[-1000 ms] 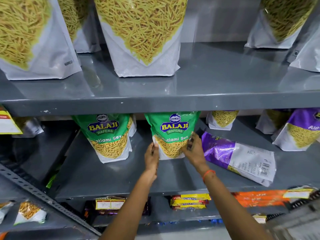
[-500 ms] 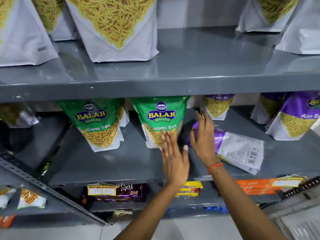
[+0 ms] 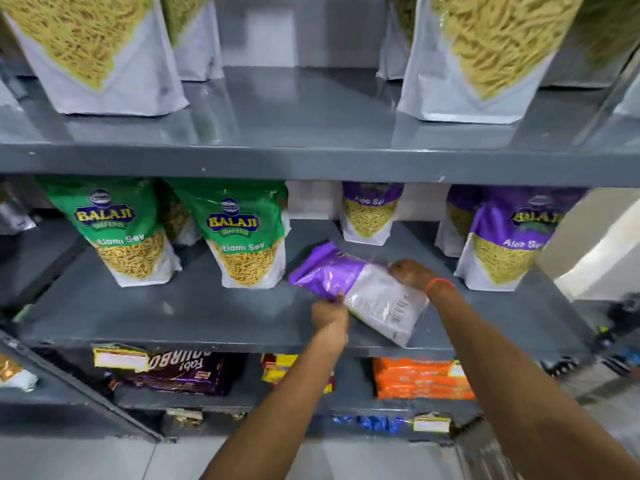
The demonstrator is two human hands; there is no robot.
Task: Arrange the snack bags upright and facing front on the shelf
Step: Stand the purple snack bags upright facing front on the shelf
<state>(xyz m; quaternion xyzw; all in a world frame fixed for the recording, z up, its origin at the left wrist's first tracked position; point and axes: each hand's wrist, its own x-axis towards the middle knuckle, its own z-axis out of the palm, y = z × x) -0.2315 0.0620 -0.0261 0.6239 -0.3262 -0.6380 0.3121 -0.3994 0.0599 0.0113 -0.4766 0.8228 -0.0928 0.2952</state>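
A purple and white snack bag (image 3: pixel 360 289) lies flat, back side up, on the grey middle shelf (image 3: pixel 173 317). My left hand (image 3: pixel 329 315) pinches its near edge. My right hand (image 3: pixel 410 273) grips its far right side. Two green Balaji bags (image 3: pixel 114 233) (image 3: pixel 246 237) stand upright and face front to the left. Purple Aloo Sev bags stand upright at the back (image 3: pixel 370 213) and at the right (image 3: pixel 512 240).
Large white bags of yellow sev (image 3: pixel 93 53) (image 3: pixel 485 57) stand on the upper shelf. Below, dark purple biscuit packs (image 3: pixel 180 372), yellow packs (image 3: pixel 277 368) and orange packs (image 3: pixel 419 377) lie flat. A slanted metal rail (image 3: pixel 79 386) crosses the lower left.
Both hands left the second green bag, moved right with fingers spread, and now hold the lying purple bag. The view has shifted to the right.
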